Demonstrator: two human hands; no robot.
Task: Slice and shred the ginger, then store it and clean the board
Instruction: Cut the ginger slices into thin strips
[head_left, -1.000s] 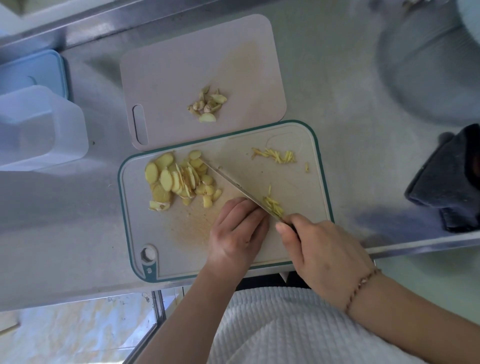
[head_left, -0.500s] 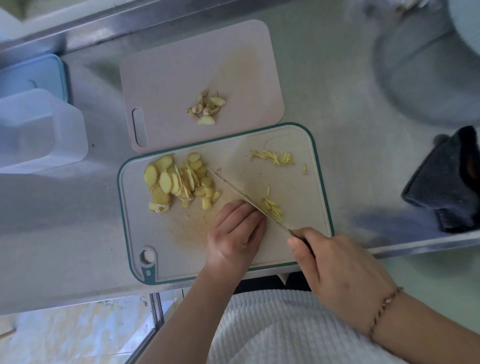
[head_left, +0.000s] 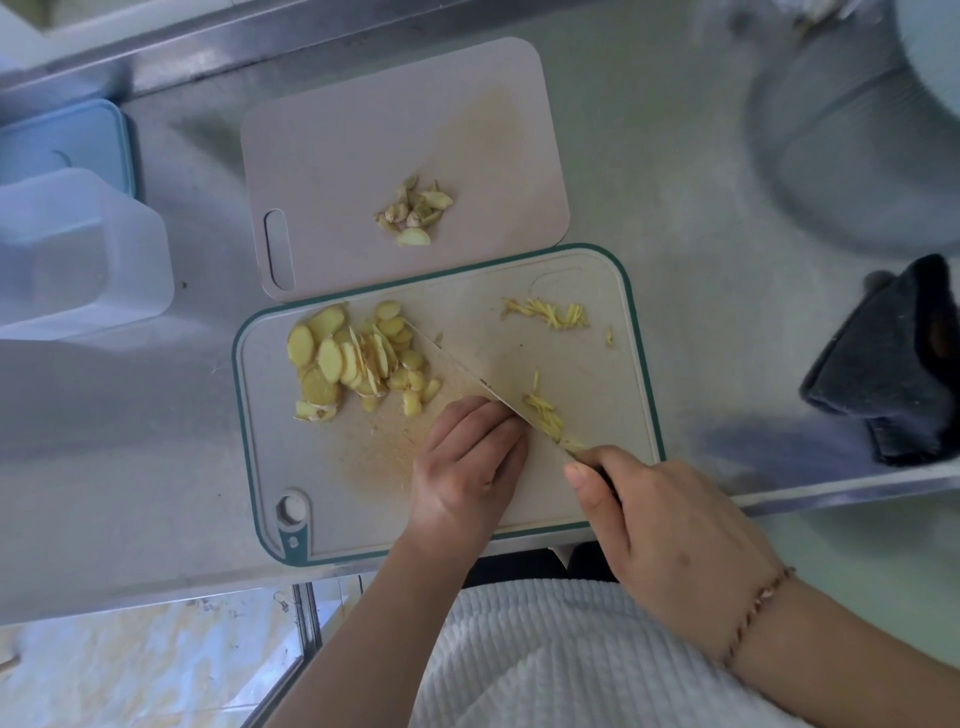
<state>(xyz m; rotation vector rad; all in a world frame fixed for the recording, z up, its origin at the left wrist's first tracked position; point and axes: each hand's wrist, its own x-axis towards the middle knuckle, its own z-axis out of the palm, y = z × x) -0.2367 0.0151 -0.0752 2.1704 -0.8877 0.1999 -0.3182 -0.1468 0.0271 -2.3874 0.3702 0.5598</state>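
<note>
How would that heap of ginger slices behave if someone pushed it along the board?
The ginger slices are thin, loosely overlapped ovals, so they would probably slide apart rather than move together. They look light and moist, so some may stick to the cutting board. Lying mostly flat, they seem unlikely to roll.

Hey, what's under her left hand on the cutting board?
The left hand presses down beside the knife. Fresh shreds show past the blade; whatever ginger it holds is covered.
</note>
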